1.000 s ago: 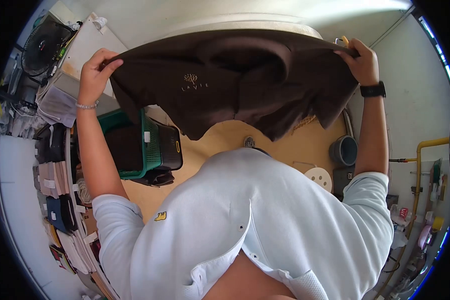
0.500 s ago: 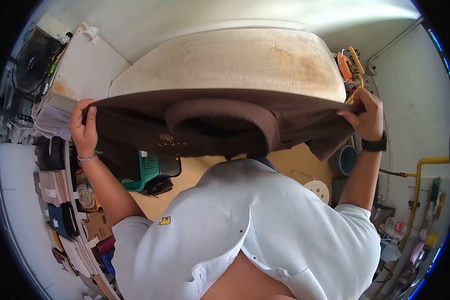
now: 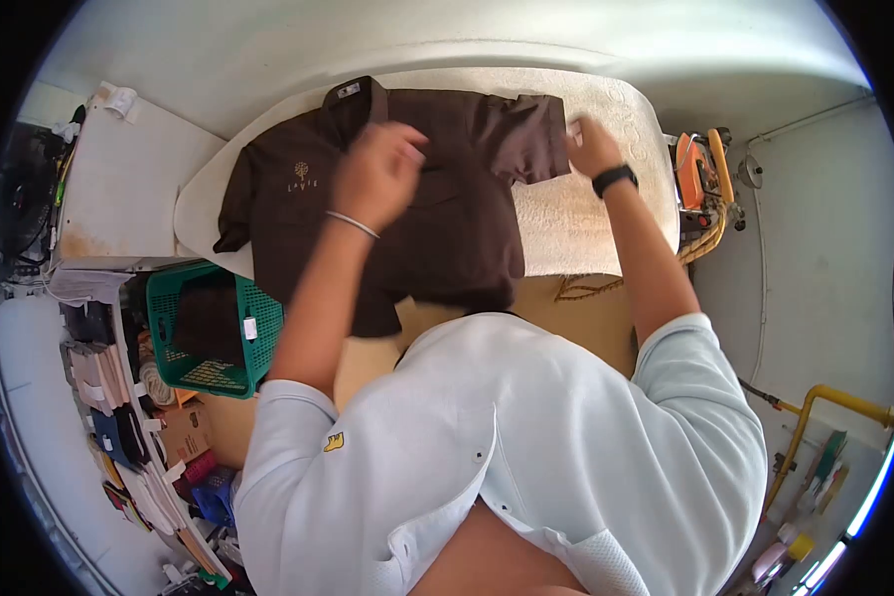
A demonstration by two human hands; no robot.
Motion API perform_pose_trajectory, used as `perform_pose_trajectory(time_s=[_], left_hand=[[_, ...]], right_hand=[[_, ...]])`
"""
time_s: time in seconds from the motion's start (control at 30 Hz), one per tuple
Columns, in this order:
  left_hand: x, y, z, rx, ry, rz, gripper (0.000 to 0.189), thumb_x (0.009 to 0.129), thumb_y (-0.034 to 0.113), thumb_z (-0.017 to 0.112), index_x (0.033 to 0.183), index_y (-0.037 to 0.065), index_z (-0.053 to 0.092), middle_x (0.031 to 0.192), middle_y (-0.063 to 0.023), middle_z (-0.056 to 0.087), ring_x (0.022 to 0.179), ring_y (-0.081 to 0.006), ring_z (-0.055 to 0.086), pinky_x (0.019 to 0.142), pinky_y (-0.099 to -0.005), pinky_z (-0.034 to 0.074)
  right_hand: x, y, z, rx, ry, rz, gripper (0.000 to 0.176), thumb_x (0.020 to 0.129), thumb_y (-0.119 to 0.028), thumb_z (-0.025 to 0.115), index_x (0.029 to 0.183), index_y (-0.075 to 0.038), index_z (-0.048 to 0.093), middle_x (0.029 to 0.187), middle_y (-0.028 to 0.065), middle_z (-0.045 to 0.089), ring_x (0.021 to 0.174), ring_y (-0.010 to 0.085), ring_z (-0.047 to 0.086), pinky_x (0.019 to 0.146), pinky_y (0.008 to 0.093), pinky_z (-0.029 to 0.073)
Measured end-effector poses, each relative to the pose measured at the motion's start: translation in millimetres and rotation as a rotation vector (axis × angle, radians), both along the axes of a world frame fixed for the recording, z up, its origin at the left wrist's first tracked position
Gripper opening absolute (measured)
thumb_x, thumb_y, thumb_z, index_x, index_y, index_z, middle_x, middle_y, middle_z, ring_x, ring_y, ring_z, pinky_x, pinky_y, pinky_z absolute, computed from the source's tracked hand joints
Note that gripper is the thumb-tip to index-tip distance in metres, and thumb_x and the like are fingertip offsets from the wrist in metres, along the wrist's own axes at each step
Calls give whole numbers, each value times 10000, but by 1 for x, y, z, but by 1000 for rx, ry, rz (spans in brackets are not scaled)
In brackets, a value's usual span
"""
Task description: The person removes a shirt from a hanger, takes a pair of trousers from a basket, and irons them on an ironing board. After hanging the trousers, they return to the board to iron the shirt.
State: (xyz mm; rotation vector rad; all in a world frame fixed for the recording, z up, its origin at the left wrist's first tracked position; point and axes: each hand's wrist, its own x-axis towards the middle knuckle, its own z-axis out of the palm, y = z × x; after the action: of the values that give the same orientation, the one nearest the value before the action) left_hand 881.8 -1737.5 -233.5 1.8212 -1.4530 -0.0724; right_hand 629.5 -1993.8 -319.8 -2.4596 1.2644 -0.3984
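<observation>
A dark brown short-sleeved shirt (image 3: 437,189) lies spread on a pale padded ironing board (image 3: 591,233). Its collar points to the far side, a small gold emblem shows on the left part of the chest, and its lower edge hangs over the near side. My left hand (image 3: 377,177) is above the shirt's front, just below the collar; motion smears its fingers. At the sleeve on the right, my right hand (image 3: 594,147) has its fingers curled and closed at the sleeve's hem.
A green plastic basket (image 3: 253,333) with dark cloth inside stands below left. Shelves of folded cloth (image 3: 99,372) line the left side, beneath a white cabinet (image 3: 134,184). An orange device (image 3: 693,171) with a hose sits beyond the board's right end, and a yellow pipe (image 3: 844,399) runs along the wall.
The shirt, stretched between both hands in front of me before, now lies on the board. My left hand has let go of its edge and moved right; my right hand has moved left to the sleeve.
</observation>
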Motion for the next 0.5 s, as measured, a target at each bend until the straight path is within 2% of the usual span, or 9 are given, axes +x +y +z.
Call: perform_pose_trajectory(time_s=[0.07,0.13,0.17,0.23,0.33,0.4,0.43,0.47,0.5], left_hand=[[-64,-14,-64,157,283,-160,220,799,160,678,1007,123,615,881,-79,591,840,-256,624,717,-372,511],[-107,-29,-104,327,273,-182,430,773,200,711,1145,112,515,982,-98,564,923,-276,610,760,-387,508],[-119,-35,-112,338,279,-183,430,773,200,711,1145,112,515,982,-98,564,923,-276,610,760,-387,508],[-137,-43,-123,500,56,-63,678,724,273,763,1244,85,371,1126,-167,504,976,-327,597,819,-405,508],[-141,-50,-132,604,95,-26,824,684,313,781,1294,69,284,1183,-222,446,1071,-394,546,890,-437,485],[-139,-49,-127,605,81,-29,840,681,221,760,1344,70,267,1149,-228,461,1035,-380,560,865,-426,495],[-134,-48,-119,696,42,-77,860,681,180,744,1373,59,247,1158,-229,461,1028,-382,565,863,-426,498],[-129,-44,-114,787,4,-126,882,682,139,728,1402,47,227,1166,-230,462,1021,-383,570,860,-426,502],[-124,-40,-113,830,-62,-143,951,677,71,702,1480,113,193,1148,-221,466,970,-365,585,831,-434,508]], right_hand=[[-33,4,-40,321,100,-107,367,842,-364,645,1039,-54,641,978,176,680,962,350,637,867,419,489],[-46,11,-78,539,22,-242,381,834,-382,663,973,-28,665,973,192,689,961,349,646,865,414,490],[-45,16,-82,519,-34,-264,445,818,-417,686,992,-9,654,986,197,685,973,352,642,861,413,491],[-29,24,-69,447,8,-350,460,809,-430,695,984,-7,652,978,196,683,966,351,642,854,412,492],[-13,32,-41,335,70,-422,493,788,-462,714,944,-2,633,951,200,677,948,351,641,841,413,493],[-13,26,-41,504,102,-325,488,786,-459,714,912,2,616,942,205,674,976,357,627,860,408,482],[-15,25,-49,417,75,-274,404,788,-345,749,855,7,564,851,192,664,828,318,671,728,405,535],[-24,26,-56,426,73,-285,404,788,-345,749,855,7,564,851,192,664,828,318,671,728,405,535],[-36,26,-61,698,-241,-361,374,785,-285,762,860,-6,523,811,157,645,742,266,665,641,370,541]])
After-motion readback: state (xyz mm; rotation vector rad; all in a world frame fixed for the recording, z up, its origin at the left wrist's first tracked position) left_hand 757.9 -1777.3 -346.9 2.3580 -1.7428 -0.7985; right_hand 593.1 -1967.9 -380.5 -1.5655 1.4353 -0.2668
